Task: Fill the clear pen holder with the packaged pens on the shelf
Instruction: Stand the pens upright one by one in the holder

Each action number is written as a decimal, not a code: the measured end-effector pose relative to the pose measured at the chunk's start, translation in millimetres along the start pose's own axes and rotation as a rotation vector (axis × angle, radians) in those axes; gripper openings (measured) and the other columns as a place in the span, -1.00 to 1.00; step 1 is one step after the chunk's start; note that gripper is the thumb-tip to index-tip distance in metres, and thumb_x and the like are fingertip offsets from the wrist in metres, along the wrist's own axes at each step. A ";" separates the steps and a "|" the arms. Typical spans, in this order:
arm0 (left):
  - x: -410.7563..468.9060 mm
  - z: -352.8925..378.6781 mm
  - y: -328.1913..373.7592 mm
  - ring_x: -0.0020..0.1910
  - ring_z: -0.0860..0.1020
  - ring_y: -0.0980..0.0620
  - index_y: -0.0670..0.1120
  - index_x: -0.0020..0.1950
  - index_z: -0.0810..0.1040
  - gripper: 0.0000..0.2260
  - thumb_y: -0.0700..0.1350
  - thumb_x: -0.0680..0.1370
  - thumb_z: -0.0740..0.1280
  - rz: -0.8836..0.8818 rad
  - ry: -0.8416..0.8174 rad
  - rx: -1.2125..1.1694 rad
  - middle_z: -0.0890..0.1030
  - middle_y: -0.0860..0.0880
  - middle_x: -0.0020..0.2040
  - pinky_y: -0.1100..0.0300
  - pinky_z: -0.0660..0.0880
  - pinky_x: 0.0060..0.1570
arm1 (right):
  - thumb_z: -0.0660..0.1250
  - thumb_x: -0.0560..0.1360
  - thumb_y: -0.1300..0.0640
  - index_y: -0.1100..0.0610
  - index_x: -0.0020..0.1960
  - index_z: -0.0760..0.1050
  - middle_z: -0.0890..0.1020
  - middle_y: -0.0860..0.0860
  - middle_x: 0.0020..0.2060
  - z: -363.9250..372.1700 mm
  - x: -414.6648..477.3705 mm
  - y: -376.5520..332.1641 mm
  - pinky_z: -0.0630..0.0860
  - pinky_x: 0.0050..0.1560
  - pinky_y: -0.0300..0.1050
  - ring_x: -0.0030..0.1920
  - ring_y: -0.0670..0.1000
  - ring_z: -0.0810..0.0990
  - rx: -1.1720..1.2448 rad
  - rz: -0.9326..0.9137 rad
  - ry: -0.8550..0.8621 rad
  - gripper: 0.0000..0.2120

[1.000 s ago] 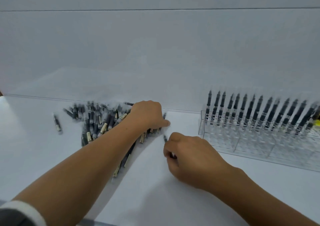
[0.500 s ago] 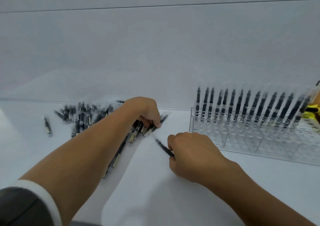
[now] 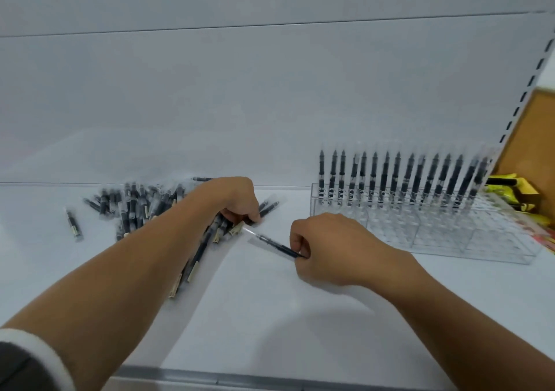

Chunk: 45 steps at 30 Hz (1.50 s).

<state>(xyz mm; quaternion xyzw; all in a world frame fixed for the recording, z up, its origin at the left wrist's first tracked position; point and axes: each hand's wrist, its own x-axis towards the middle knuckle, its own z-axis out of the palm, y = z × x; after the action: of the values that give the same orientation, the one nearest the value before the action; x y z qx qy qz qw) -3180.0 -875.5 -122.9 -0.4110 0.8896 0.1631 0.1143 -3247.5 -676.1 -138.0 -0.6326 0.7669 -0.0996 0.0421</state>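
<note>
The clear pen holder (image 3: 450, 234) at three o'clock has only its back row filled. Our right hand (image 3: 330, 249) clamps its grip on one packaged pen (image 3: 277, 247); our left hand (image 3: 235, 200) pinches pens in the pile (image 3: 132, 207) at ten o'clock on the shelf (image 3: 270, 315).

Right hand (image 3: 327, 249) pinches a packaged pen (image 3: 276, 245); left hand (image 3: 234, 198) grips piled pens (image 3: 135, 207).

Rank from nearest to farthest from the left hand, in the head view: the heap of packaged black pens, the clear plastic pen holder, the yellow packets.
1. Heap of packaged black pens: touching the left hand.
2. Clear plastic pen holder: to the right.
3. Yellow packets: far right.
</note>
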 end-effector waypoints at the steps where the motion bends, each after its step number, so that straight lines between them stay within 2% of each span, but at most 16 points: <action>1: -1.8 2.0 -2.8 -0.46 0.42 0.04 -0.13 -0.22 0.51 -0.82 -0.07 0.51 0.41 0.019 0.024 0.051 0.48 -0.02 -0.40 0.28 0.34 -0.41 | 0.29 0.47 0.08 -0.05 -0.01 0.49 0.61 -0.11 -0.10 -0.5 -1.5 4.7 0.47 -0.10 -0.12 -0.09 -0.03 0.52 0.039 0.002 0.005 -0.89; 4: -11.2 5.9 -9.9 -0.45 0.25 0.04 -0.10 -0.17 0.45 -0.88 -0.15 0.57 0.29 0.070 0.116 0.077 0.34 -0.02 -0.40 0.27 0.20 -0.44 | 0.32 0.48 0.07 -0.07 0.04 0.50 0.62 -0.15 -0.13 -3.1 -5.7 17.4 0.51 -0.07 -0.13 -0.16 -0.14 0.50 0.130 -0.004 0.020 -0.86; 8: -25.8 0.5 -20.6 -0.34 0.46 -0.06 -0.17 -0.16 0.65 -0.81 -0.08 0.55 0.37 0.110 0.262 -0.277 0.60 -0.21 -0.27 0.17 0.39 -0.28 | 0.37 0.48 0.09 -0.09 0.08 0.54 0.62 -0.19 -0.22 -13.7 -13.2 33.6 0.50 -0.16 -0.25 -0.25 -0.19 0.55 0.307 0.003 0.060 -0.81; 10: -33.2 1.2 -22.6 -0.29 0.55 -0.14 -0.12 -0.13 0.67 -0.85 -0.08 0.55 0.37 0.189 0.339 -0.455 0.67 -0.19 -0.20 0.06 0.50 -0.22 | 0.40 0.48 0.10 -0.10 0.04 0.55 0.63 -0.17 -0.25 -22.8 -18.5 42.5 0.48 -0.22 -0.30 -0.31 -0.20 0.57 0.406 0.005 0.096 -0.83; 12: -42.5 5.3 -16.7 -0.14 0.66 -0.13 -0.07 -0.10 0.66 -0.89 -0.11 0.57 0.36 0.266 0.396 -0.649 0.71 -0.09 -0.16 -0.07 0.58 -0.03 | 0.41 0.47 0.11 -0.16 -0.04 0.52 0.63 -0.18 -0.26 -31.5 -25.4 52.9 0.47 -0.24 -0.33 -0.32 -0.23 0.54 0.469 0.022 0.157 -0.82; 14: -51.2 13.0 -4.1 -0.12 0.69 0.03 -0.05 -0.06 0.64 -0.93 -0.16 0.57 0.36 0.331 0.399 -0.878 0.70 -0.10 -0.09 0.07 0.62 -0.08 | 0.42 0.48 0.13 -0.18 -0.06 0.50 0.60 -0.18 -0.26 -37.6 -33.2 65.5 0.46 -0.25 -0.36 -0.32 -0.23 0.52 0.526 0.048 0.225 -0.79; 16: -57.8 23.9 11.8 -0.12 0.69 0.05 -0.09 -0.01 0.64 -0.91 -0.22 0.56 0.35 0.395 0.374 -1.068 0.69 -0.17 -0.06 0.23 0.62 -0.17 | 0.42 0.49 0.14 -0.10 -0.04 0.54 0.60 -0.16 -0.27 -42.5 -40.2 78.4 0.45 -0.25 -0.37 -0.32 -0.21 0.51 0.579 0.075 0.280 -0.84; 18: -61.8 36.6 30.8 -0.07 0.68 -0.01 -0.11 0.02 0.63 -0.89 -0.24 0.55 0.33 0.462 0.339 -1.171 0.69 -0.13 -0.11 0.16 0.62 -0.06 | 0.43 0.49 0.12 -0.02 -0.03 0.57 0.61 -0.10 -0.29 -47.2 -47.2 90.1 0.49 -0.23 -0.32 -0.30 -0.14 0.55 0.620 0.105 0.338 -0.92; 20: -66.4 49.7 53.9 -0.07 0.67 0.00 -0.10 0.03 0.63 -0.88 -0.24 0.55 0.33 0.520 0.303 -1.219 0.70 -0.04 -0.15 0.11 0.58 0.02 | 0.43 0.50 0.10 0.02 -0.05 0.59 0.63 -0.05 -0.29 -50.8 -55.1 101.4 0.59 -0.16 -0.15 -0.25 -0.03 0.61 0.652 0.141 0.411 -0.96; 23: -75.0 68.5 90.5 -0.08 0.67 0.03 -0.10 0.03 0.63 -0.87 -0.25 0.54 0.33 0.623 0.225 -1.260 0.71 -0.04 -0.09 0.17 0.58 0.01 | 0.42 0.51 0.08 0.05 -0.09 0.60 0.61 -0.06 -0.30 -56.6 -67.5 118.5 0.60 -0.11 -0.02 -0.26 -0.05 0.58 0.673 0.191 0.549 -0.95; 26: -81.4 82.8 122.9 -0.09 0.68 0.04 -0.15 0.05 0.61 -0.86 -0.28 0.52 0.34 0.685 0.136 -1.344 0.72 -0.05 -0.08 0.27 0.58 -0.07 | 0.43 0.50 0.11 0.08 -0.12 0.61 0.61 -0.02 -0.33 -62.7 -80.1 139.4 0.59 -0.11 0.05 -0.28 -0.04 0.58 0.690 0.260 0.684 -0.94; 28: -82.6 88.6 140.1 -0.09 0.68 0.03 -0.17 0.06 0.61 -0.85 -0.29 0.52 0.35 0.710 0.092 -1.380 0.72 -0.06 -0.08 0.30 0.57 -0.09 | 0.41 0.52 0.13 0.11 -0.07 0.62 0.64 0.05 -0.28 -66.1 -87.0 157.0 0.59 -0.07 0.08 -0.25 0.01 0.60 0.681 0.315 0.770 -0.95; 30: -83.3 91.9 154.3 -0.08 0.68 0.03 -0.16 0.04 0.61 -0.86 -0.30 0.51 0.35 0.742 0.052 -1.399 0.72 -0.06 -0.08 0.32 0.56 -0.09 | 0.39 0.53 0.15 0.08 0.02 0.61 0.66 0.10 -0.18 -68.9 -92.4 174.6 0.60 -0.04 0.08 -0.17 0.03 0.64 0.670 0.374 0.842 -0.92; 33: -82.1 100.8 165.8 -0.09 0.68 0.01 -0.17 0.01 0.61 -0.86 -0.33 0.49 0.35 0.750 0.000 -1.450 0.72 -0.08 -0.10 0.31 0.56 -0.10 | 0.38 0.54 0.15 0.06 0.08 0.56 0.65 0.07 -0.13 -69.9 -97.5 196.1 0.61 0.00 0.04 -0.04 0.09 0.66 0.647 0.447 0.927 -0.88; 38: -70.6 116.8 162.6 -0.06 0.68 -0.05 -0.20 0.01 0.61 -0.75 -0.20 0.35 0.41 0.716 -0.054 -1.490 0.71 -0.12 -0.09 0.23 0.58 -0.04 | 0.38 0.54 0.14 0.11 0.09 0.57 0.65 0.04 -0.12 -65.1 -92.1 217.1 0.60 0.09 0.05 -0.01 0.07 0.64 0.574 0.517 0.929 -0.86; 45: -68.8 119.6 163.0 -0.06 0.68 -0.02 -0.17 0.02 0.62 -0.73 -0.17 0.33 0.41 0.730 -0.040 -1.479 0.72 -0.10 -0.10 0.22 0.59 -0.01 | 0.39 0.53 0.07 0.10 0.12 0.57 0.65 0.00 -0.12 -62.6 -77.9 235.4 0.60 0.07 0.10 -0.03 0.04 0.64 0.481 0.556 0.920 -0.81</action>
<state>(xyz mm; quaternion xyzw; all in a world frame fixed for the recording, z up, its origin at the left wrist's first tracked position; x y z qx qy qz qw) -3253.3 -682.6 -177.8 -0.0622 0.6278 0.7409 -0.2303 -3470.6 -551.3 -130.1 -0.2722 0.7991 -0.5204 -0.1282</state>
